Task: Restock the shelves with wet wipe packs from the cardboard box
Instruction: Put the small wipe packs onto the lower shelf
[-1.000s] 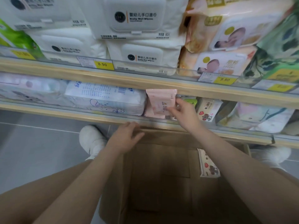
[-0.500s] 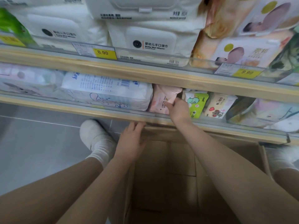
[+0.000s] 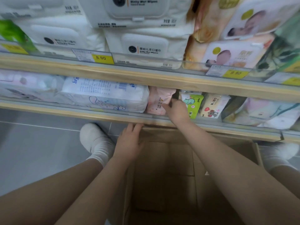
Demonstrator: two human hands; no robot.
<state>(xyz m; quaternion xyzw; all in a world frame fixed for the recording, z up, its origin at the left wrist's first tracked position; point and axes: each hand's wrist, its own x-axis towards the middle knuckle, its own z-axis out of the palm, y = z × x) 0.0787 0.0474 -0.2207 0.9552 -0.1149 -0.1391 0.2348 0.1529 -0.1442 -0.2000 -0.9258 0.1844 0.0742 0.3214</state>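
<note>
Head view, as I read it from the remote station: two bare hands, two wooden shelf tiers, one open brown cardboard box on the grey tiled floor.

I count two yellow price tags with legible prices, 8.90 and 9.90, on the upper shelf rail; others at the edges are too blurred to read.

On the lower wooden shelf I make out, left to right: a pale pink-and-white pack, one large white soft pack with blue print, one small pink wet wipe pack, one small green pack with a dinosaur figure, one small cream pack with red hearts, and a pale multicoloured bundle at far right.

The upper shelf holds stacked white lidded wipe packs and peach-coloured packs showing a baby.

Inside the box I see only bare cardboard; its lower part is hidden by my arms.

The pink pack stands on the lower shelf between the white pack and the green pack. My right hand rests against its right edge, fingers pinching that edge.

My left hand lies flat and loose on the box's near-left rim, gripping nothing.
</note>
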